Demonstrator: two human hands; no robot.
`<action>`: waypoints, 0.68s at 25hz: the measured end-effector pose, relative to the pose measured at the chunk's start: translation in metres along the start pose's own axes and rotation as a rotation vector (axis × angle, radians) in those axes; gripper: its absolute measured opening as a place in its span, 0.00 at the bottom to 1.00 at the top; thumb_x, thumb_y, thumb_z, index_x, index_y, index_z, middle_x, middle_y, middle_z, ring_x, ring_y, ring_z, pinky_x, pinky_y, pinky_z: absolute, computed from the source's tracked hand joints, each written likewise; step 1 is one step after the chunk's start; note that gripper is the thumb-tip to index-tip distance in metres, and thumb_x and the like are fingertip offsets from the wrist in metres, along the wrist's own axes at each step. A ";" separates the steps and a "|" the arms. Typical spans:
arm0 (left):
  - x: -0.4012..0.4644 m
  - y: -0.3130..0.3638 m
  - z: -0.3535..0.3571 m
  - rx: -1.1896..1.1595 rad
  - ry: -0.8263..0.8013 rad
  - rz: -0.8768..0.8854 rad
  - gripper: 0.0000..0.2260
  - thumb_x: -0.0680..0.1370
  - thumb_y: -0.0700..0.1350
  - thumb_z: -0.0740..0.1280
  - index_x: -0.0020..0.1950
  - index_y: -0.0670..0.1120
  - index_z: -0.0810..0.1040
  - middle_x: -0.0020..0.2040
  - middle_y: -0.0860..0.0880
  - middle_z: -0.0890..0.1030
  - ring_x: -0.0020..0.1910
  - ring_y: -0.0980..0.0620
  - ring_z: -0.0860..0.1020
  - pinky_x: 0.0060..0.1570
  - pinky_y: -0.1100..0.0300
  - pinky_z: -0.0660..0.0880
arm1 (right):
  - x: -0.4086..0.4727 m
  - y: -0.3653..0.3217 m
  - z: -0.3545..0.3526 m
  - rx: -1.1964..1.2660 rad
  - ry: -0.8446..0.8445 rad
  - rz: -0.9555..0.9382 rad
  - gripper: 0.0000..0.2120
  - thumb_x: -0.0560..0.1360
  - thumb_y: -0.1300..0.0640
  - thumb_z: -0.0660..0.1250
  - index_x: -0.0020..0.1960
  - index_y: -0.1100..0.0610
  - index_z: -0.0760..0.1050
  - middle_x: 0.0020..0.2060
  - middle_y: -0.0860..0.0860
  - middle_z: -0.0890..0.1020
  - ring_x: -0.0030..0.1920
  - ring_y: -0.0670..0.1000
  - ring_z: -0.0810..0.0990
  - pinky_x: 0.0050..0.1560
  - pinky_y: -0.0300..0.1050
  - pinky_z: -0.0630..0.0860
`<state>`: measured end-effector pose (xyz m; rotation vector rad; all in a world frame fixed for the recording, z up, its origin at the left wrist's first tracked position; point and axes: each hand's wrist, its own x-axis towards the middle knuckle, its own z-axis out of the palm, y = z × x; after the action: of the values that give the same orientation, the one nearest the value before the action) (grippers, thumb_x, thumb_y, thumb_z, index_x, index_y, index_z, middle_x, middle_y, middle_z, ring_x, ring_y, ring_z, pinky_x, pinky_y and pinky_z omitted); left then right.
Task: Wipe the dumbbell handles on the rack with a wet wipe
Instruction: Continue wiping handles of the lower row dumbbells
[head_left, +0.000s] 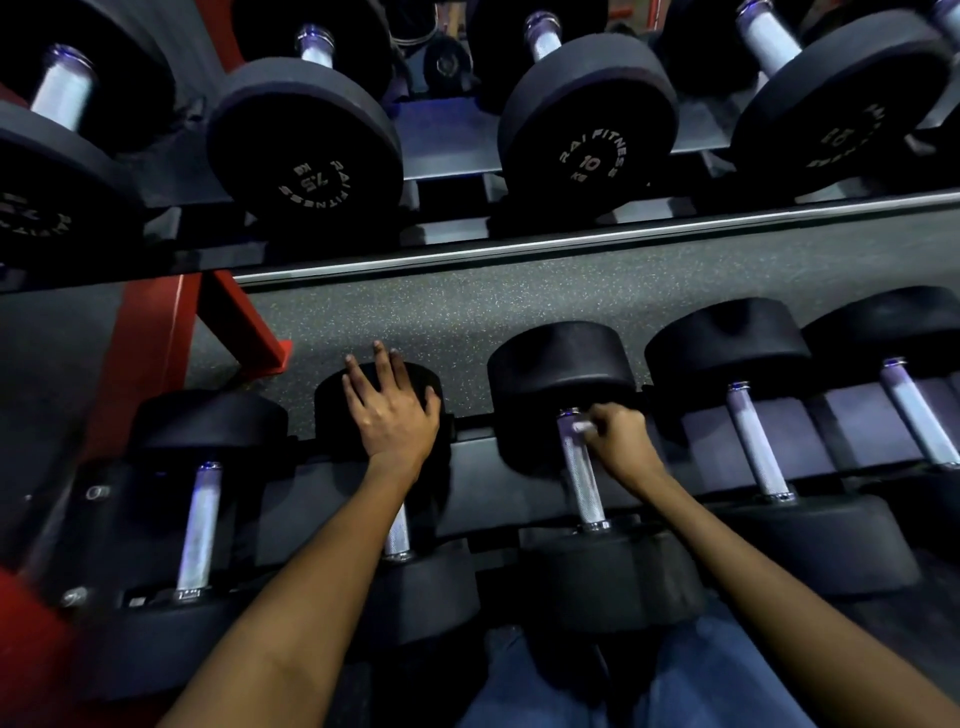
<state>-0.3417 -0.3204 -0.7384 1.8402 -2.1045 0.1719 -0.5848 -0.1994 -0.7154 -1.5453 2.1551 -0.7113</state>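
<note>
Several black dumbbells with silver knurled handles lie on the lower rack tier. My right hand (621, 439) pinches a small white wet wipe (583, 427) against the far end of the middle dumbbell's handle (582, 478). My left hand (390, 410) rests flat, fingers spread, on the far head (332, 400) of the dumbbell beside it; my forearm hides most of that dumbbell's handle (397, 538). More handles show at the left (199, 525) and right (756, 447), (917, 415).
The upper tier (452, 140) carries more black dumbbells, marked 7.5 kg (311, 171) and 10 kg (587, 150). A red rack frame (156, 338) stands at the left. Speckled grey rubber floor (467, 312) lies behind the lower row. My jeans (701, 675) show below.
</note>
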 end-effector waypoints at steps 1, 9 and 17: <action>0.000 0.000 0.000 0.002 0.005 0.001 0.32 0.75 0.53 0.67 0.73 0.37 0.66 0.77 0.39 0.61 0.74 0.28 0.56 0.71 0.36 0.54 | 0.004 -0.003 0.005 0.000 0.066 -0.034 0.09 0.69 0.68 0.67 0.32 0.62 0.72 0.31 0.58 0.74 0.37 0.57 0.76 0.34 0.41 0.61; 0.001 -0.001 -0.002 -0.023 -0.026 0.020 0.31 0.76 0.53 0.66 0.74 0.37 0.65 0.77 0.39 0.61 0.73 0.28 0.57 0.71 0.35 0.55 | -0.010 0.007 -0.012 -0.283 -0.305 -0.324 0.09 0.70 0.65 0.68 0.50 0.65 0.80 0.45 0.61 0.80 0.46 0.59 0.80 0.44 0.41 0.68; -0.003 -0.003 -0.006 -0.059 -0.027 0.032 0.33 0.77 0.53 0.65 0.76 0.37 0.61 0.78 0.40 0.57 0.75 0.30 0.52 0.73 0.37 0.52 | -0.012 0.045 -0.031 -0.612 -0.572 -0.999 0.22 0.82 0.55 0.47 0.61 0.60 0.77 0.63 0.56 0.77 0.66 0.50 0.72 0.65 0.33 0.64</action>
<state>-0.3375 -0.3164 -0.7336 1.7852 -2.1344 0.0921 -0.6330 -0.1706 -0.7175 -2.7423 1.1178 0.2168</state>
